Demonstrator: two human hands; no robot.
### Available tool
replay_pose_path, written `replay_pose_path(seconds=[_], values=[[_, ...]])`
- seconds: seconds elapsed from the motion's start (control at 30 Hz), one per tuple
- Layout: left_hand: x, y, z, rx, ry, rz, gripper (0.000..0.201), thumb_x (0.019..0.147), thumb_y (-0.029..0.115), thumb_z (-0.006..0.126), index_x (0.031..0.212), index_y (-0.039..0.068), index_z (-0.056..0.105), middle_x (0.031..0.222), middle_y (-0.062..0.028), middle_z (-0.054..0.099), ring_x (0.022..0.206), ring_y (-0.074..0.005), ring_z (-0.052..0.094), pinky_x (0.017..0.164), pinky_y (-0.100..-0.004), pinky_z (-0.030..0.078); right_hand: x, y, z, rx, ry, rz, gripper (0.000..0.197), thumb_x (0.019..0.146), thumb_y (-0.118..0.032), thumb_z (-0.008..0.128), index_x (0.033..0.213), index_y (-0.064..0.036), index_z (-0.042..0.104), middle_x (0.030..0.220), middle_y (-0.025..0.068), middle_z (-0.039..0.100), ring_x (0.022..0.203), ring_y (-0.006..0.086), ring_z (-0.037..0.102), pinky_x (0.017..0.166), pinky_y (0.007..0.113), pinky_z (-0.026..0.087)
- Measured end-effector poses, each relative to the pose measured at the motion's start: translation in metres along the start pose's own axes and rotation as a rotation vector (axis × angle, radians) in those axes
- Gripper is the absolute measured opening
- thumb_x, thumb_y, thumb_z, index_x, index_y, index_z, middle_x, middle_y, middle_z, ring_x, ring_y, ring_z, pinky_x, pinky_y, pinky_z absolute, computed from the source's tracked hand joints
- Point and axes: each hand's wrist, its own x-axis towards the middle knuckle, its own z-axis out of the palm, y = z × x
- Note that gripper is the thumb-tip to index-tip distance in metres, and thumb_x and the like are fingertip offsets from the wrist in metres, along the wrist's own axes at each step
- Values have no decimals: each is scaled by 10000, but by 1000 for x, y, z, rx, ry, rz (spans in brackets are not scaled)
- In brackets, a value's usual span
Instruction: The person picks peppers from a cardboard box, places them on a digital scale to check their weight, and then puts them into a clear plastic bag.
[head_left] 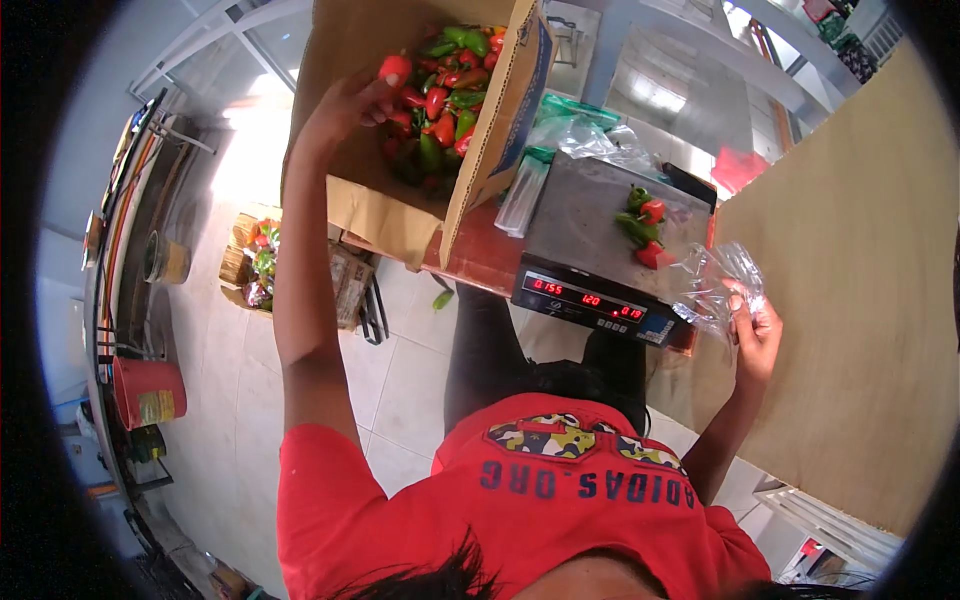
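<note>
My left hand (355, 102) is closed on a red pepper (396, 67), held above the open cardboard box (365, 203). Loose red and green peppers (437, 105) fill the box below. On the right, my right hand (757, 330) pinches a clear plastic bag (722, 285) at the corner of a digital scale (570, 225). Several red and green peppers (645, 228) rest on the scale's dark plate beside the bag; whether any lie inside its thin film I cannot tell. Red digits glow on the scale's front display (590, 300).
Behind the scale lie more clear bags (610, 140) with green edges. The box and scale stand on a reddish table (480, 257). A smaller carton of wrapped produce (237, 262) sits lower left. A wooden panel (850, 300) borders the right; a red bucket (150, 392) stands far left.
</note>
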Motion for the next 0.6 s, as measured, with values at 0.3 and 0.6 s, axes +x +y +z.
replay_pose_path(seconds=[0.3,0.6], values=[[80,-103,16,531,-245,-365,321,841,344,610,875,30,671,821,-105,674,620,-188,628,577,-326,502,2,1,4,4,0,15,224,901,-161,599,1073,-30,657,611,-116,370,541,1,276,489,198,184],[146,-146,38,775,-46,160,294,837,215,584,1096,85,632,1002,-202,650,945,-345,623,825,-424,475,3,-6,9,14,-13,75,225,903,-173,600,1071,-35,659,601,-119,365,535,-3,273,483,198,184]])
